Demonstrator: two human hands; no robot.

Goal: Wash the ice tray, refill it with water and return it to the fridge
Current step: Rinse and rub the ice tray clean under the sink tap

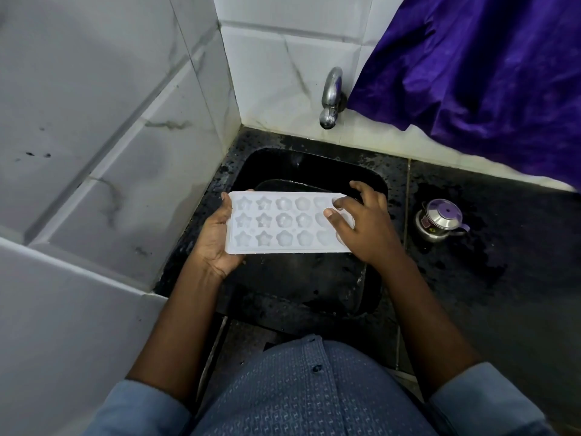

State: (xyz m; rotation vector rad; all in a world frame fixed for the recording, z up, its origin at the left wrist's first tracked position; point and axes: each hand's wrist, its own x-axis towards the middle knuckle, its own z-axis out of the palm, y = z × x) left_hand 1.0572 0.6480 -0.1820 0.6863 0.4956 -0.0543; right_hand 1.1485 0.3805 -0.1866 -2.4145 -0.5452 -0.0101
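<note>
White ice tray [284, 223] held level over the black sink [371, 180], below the tap [330, 99]. Left hand [217, 237] cups its left end from beneath; right hand [361, 221] lies fingers spread on the right end. Small steel pot [438, 220] well apart on the counter, right.

Dim, soft light, perhaps from overhead; black sink [314, 171] swallows detail, and wide-angle bending curves the edges.
</note>
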